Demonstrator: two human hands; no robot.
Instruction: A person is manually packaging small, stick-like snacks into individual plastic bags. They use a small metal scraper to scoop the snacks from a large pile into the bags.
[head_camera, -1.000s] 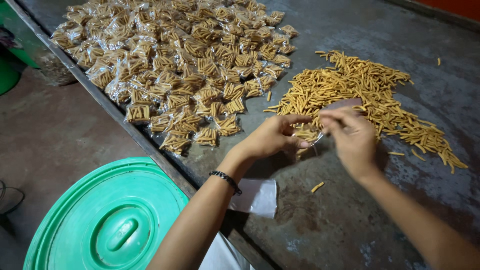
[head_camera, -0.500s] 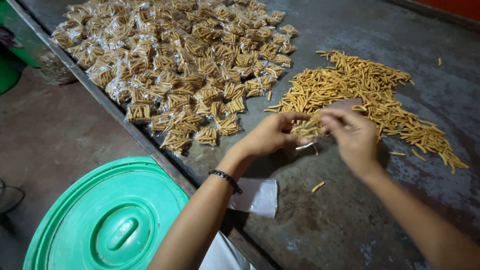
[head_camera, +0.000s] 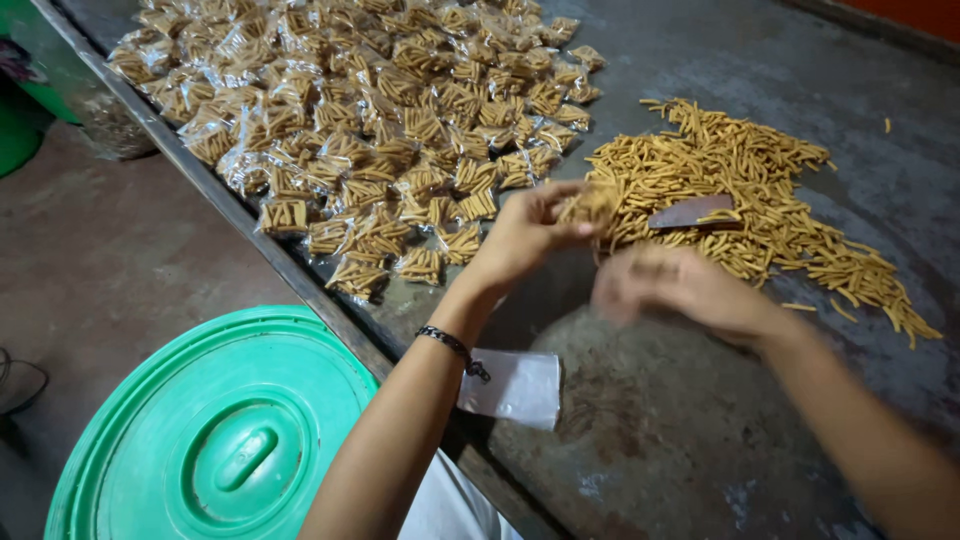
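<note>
Left-hand fingers (head_camera: 560, 215) now lifted, snack packet (head_camera: 590, 203) pinched.

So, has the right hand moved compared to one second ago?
Yes. The right hand has pulled back from the loose pile of sticks toward the person, and it is motion-blurred now.

Bare table (head_camera: 700, 430) is lying open in front of the two hands, giving passage toward the near edge. A heap of loose yellow sticks (head_camera: 740, 190) is blocking the far right, and packed clear bags (head_camera: 380, 130) are crowding the far left. A stack of empty bags (head_camera: 512, 388) is resting at the table's edge.
</note>
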